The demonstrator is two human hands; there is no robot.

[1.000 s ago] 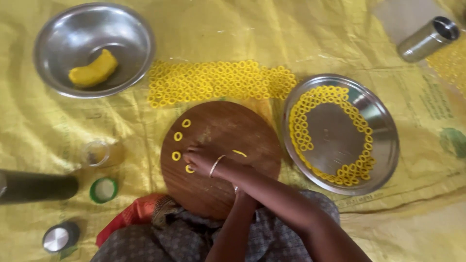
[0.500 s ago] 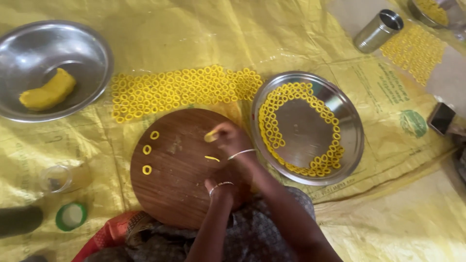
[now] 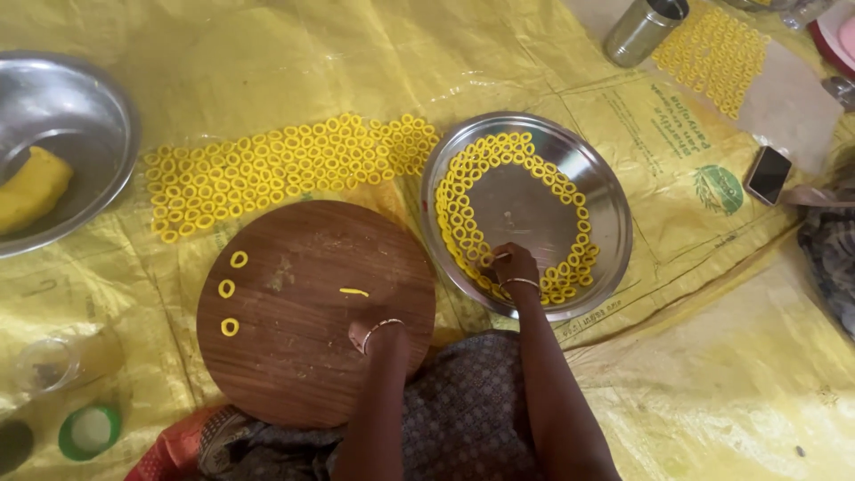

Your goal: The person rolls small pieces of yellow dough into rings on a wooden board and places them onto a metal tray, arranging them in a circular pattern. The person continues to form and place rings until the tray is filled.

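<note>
Fingers of our right hand (image 3: 515, 265) have moved off the wooden board (image 3: 312, 307) and now pinch a dough ring (image 3: 492, 258) against the row inside the steel plate (image 3: 614, 223), so one more ring joins it. Our left hand (image 3: 367, 334) rests loosely curled on the board, holding nothing. Three rings (image 3: 230, 289) wait there; farther off lie the rows of rings (image 3: 285, 169) on the yellow sheet (image 3: 267, 62).

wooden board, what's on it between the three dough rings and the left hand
In the head view, a short yellow dough strip lies on the round wooden board between the three dough rings and the left hand; otherwise bare wood.
</note>
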